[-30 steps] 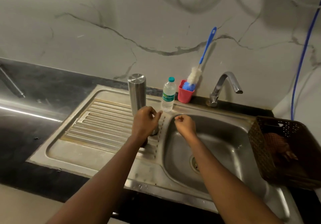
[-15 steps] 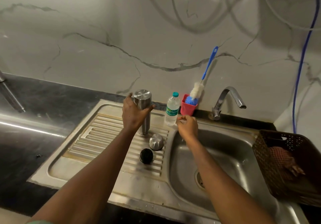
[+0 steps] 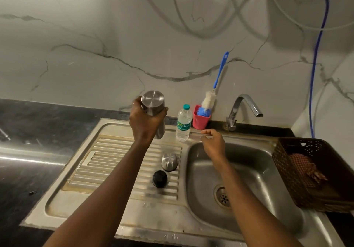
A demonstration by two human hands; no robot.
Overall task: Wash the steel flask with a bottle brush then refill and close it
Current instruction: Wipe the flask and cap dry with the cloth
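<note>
ok, left hand [image 3: 147, 124] wraps around the cylindrical brushed-steel flask [image 3: 153, 102], which is tilted over the back of the ribbed steel drainboard [image 3: 107, 160]; can't tell if its lower end touches. right hand [image 3: 212, 143] holds nothing, fingers loosely curled, over the sink basin [image 3: 254, 179] rim near the clear plastic water bottle [image 3: 183, 124]. domed steel cap [image 3: 169, 161] and round black stopper [image 3: 160, 178] sit on the ribs. blue-handled white bottle brush [image 3: 209, 99] stands in the pink cup [image 3: 200, 121].

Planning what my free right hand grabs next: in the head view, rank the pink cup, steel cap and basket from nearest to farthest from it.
From the right hand:
1. Pink cup, just behind it.
2. Steel cap, on the drainboard to its left.
3. Basket, across the sink at far right.
</note>
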